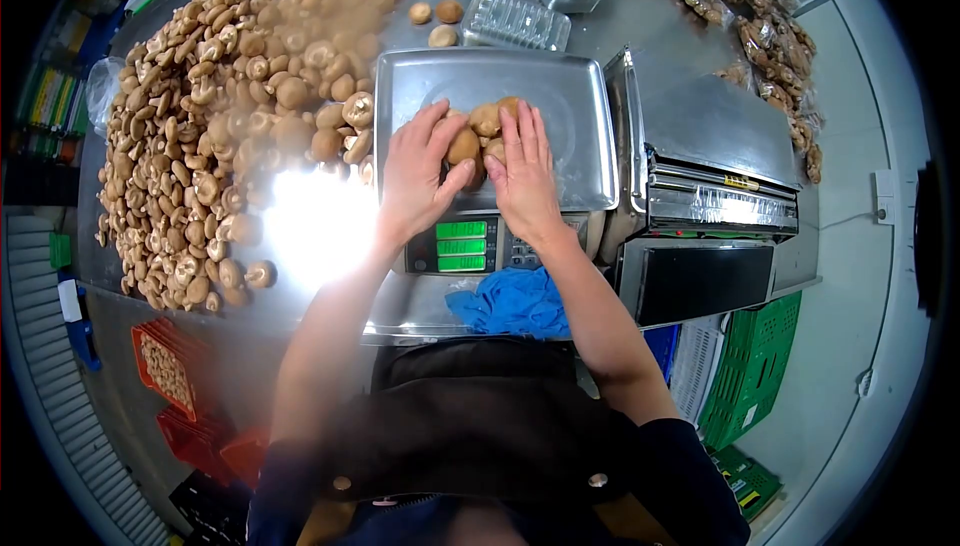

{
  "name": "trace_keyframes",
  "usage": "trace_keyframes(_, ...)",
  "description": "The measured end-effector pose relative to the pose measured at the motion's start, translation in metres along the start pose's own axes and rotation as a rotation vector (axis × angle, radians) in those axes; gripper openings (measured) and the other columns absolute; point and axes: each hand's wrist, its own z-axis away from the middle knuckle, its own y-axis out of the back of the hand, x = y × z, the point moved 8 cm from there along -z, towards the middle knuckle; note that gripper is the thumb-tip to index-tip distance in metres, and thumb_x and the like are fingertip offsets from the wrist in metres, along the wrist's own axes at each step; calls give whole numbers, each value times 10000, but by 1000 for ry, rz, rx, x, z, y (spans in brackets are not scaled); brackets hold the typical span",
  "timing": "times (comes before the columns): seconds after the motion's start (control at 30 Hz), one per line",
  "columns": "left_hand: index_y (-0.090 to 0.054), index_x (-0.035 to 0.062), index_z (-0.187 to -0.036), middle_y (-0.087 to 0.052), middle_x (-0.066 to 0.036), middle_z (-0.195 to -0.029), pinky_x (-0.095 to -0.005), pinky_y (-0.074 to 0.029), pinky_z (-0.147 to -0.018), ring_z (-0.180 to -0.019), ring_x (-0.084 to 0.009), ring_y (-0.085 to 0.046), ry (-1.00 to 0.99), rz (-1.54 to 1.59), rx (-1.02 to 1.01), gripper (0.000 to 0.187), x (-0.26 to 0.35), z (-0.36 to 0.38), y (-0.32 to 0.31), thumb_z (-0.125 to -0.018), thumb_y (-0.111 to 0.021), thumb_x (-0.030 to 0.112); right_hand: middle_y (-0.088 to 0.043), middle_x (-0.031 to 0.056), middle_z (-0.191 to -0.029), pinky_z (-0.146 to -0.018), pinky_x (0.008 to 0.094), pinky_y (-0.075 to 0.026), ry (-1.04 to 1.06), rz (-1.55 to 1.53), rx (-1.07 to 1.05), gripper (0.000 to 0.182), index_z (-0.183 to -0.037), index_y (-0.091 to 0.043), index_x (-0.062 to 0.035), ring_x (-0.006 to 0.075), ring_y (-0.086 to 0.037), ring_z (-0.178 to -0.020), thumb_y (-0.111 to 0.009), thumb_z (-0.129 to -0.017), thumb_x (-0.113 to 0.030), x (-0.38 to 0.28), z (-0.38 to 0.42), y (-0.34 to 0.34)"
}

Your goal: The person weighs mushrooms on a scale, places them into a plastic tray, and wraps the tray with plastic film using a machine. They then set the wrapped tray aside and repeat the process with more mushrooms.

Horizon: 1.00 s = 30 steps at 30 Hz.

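Note:
Several brown shiitake mushrooms (486,120) sit clustered on the metal pan (573,171) of a weighing scale. My left hand (418,171) cups the cluster from the left, its fingers curved over the mushrooms. From the right, my right hand (524,171) presses against the same cluster, fingers close together and bent over it. Between them the two hands hold the bunch; its underside is hidden. Below the pan, the scale's green display (461,246) is lit, its digits too blurred to read.
A large heap of loose mushrooms (190,146) covers the left of the table. Clear plastic trays (515,21) lie behind the scale. A wrapping machine (715,166) stands at right, with bagged mushrooms (765,36) beyond. A blue cloth (510,301) lies in front.

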Motion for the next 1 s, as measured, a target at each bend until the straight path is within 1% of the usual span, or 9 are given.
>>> trace_keyframes(0.1,-491,91,-1320,-420,-165,-1427,-431,-327,-1055,-1280,-352,-423,7,-10,1,541,-1,1,-3,-846,-632,308,-225,200,-1529,-1144,465,-219,3,54,-9,635,-1464,-285,-47,402,-215,-1406,-564,-932,-251,2,1,-2)
trace_keyframes(0.27,-438,70,-1363,-407,-203,-1415,-464,-298,-1081,-1306,-379,-382,2,172,160,689,-1,8,21,-759,-710,260,-278,212,-1499,-1132,448,-254,-74,-237,-8,677,-1450,-297,-34,388,-286,-1376,-603,-908,-302,22,0,27)
trace_keyframes(0.33,-418,52,-1374,-432,-186,-1399,-438,-353,-1054,-1274,-334,-436,154,235,201,688,-18,19,37,-782,-707,249,-355,241,-1442,-1116,433,-289,-113,-223,22,704,-1433,-303,-7,373,-357,-1340,-623,-897,-333,35,2,45)
trace_keyframes(0.47,-492,-6,-1312,-597,-126,-1208,-312,-459,-907,-1047,-189,-579,570,604,330,460,-61,40,69,-938,-563,252,-385,260,-1413,-1045,420,-388,-366,-614,41,753,-1439,-287,12,341,-443,-1279,-660,-878,-325,83,11,51)
trace_keyframes(0.53,-477,-43,-1315,-626,-158,-1151,-289,-505,-790,-945,-175,-624,720,527,-42,511,-73,40,54,-929,-602,268,-386,250,-1420,-1030,413,-408,-389,-530,-65,869,-1451,-276,5,343,-449,-1274,-714,-816,-394,72,5,54)
trace_keyframes(0.67,-360,-51,-1400,-599,-223,-1183,-286,-544,-669,-884,-206,-642,681,274,-276,825,-71,30,26,-834,-704,440,-407,240,-1402,-1061,417,-383,-234,-72,-284,1064,-1450,-286,-8,367,-428,-1285,-777,-673,-546,54,-26,29)
trace_keyframes(0.73,-363,-42,-1403,-595,-214,-1184,-274,-541,-608,-857,-201,-639,716,276,-254,832,-72,21,20,-829,-706,455,-442,241,-1361,-1036,410,-405,-215,56,-387,1065,-1450,-292,-14,355,-458,-1253,-801,-658,-512,47,-35,15)
trace_keyframes(0.9,-477,-19,-1323,-593,-101,-990,-237,-490,-459,-757,-141,-606,777,395,-269,702,-67,25,0,-824,-730,405,-460,240,-1291,-1046,394,-397,-332,-196,-319,1044,-1390,-361,16,369,-478,-1212,-859,-599,-450,43,-26,20)
trace_keyframes(1.0,-481,8,-1326,-547,-78,-997,-228,-484,-447,-739,-134,-596,767,382,-201,687,-57,29,-5,-812,-748,375,-452,245,-1284,-1047,399,-396,-342,-252,-315,1008,-1368,-381,17,375,-480,-1207,-863,-603,-429,46,-18,33)
